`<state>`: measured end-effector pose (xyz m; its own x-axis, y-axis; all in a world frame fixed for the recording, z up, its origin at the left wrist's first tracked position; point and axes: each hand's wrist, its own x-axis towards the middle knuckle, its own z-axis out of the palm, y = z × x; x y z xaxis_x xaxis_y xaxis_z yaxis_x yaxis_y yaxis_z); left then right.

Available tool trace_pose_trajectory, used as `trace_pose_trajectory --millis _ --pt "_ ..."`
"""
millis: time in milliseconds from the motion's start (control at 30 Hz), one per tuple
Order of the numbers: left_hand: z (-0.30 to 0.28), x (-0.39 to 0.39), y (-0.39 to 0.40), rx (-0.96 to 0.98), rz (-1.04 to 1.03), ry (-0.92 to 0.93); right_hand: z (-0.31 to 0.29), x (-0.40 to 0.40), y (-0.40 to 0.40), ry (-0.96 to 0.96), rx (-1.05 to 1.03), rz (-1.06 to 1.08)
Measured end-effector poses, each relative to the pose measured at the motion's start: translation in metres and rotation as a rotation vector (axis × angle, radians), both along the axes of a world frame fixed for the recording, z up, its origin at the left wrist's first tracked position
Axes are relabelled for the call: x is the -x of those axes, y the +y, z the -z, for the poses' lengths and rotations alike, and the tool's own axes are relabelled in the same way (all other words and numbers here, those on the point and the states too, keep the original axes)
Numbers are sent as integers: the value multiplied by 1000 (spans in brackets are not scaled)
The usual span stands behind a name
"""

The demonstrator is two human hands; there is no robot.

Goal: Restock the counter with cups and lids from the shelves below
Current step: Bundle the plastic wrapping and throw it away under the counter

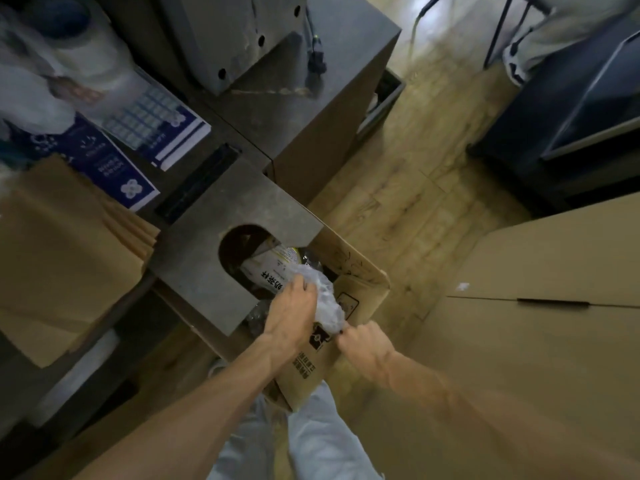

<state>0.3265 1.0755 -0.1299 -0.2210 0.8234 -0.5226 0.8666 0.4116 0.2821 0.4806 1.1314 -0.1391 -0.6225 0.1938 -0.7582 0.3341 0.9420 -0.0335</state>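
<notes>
Gripping one plastic sleeve (325, 303), two hands (294, 313).

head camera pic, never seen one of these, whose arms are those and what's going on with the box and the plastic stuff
There is no machine here. The single picture comes from a camera worn on a person's head, looking down, so the two bare arms reaching in from the bottom are the wearer's own.

The left hand grips a crumpled clear plastic bag from above, and the right hand pinches its lower end. The bag sits at the mouth of an open cardboard box on the floor, tucked partly under a grey counter that has a rounded cutout. Through the cutout you can see a printed white package inside the box; what it holds I cannot tell.

On the left lie brown paper bags and blue and white printed sheets. More closed cardboard boxes stand on the right.
</notes>
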Motion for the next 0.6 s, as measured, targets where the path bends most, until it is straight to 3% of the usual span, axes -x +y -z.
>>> trace_pose_trajectory --millis 167,233,433,500,600 --pt "21 4 -2 390 73 37 12 -11 -6 92 -26 72" --pt "17 7 -4 450 122 87 13 -12 -8 96 -21 107" --pt "-14 15 1 209 378 373 6 16 -9 123 3 157" --pt "-22 23 2 181 452 400 4 33 -8 133 19 173" --pt "-33 34 1 99 384 325 4 63 -3 167 29 169"
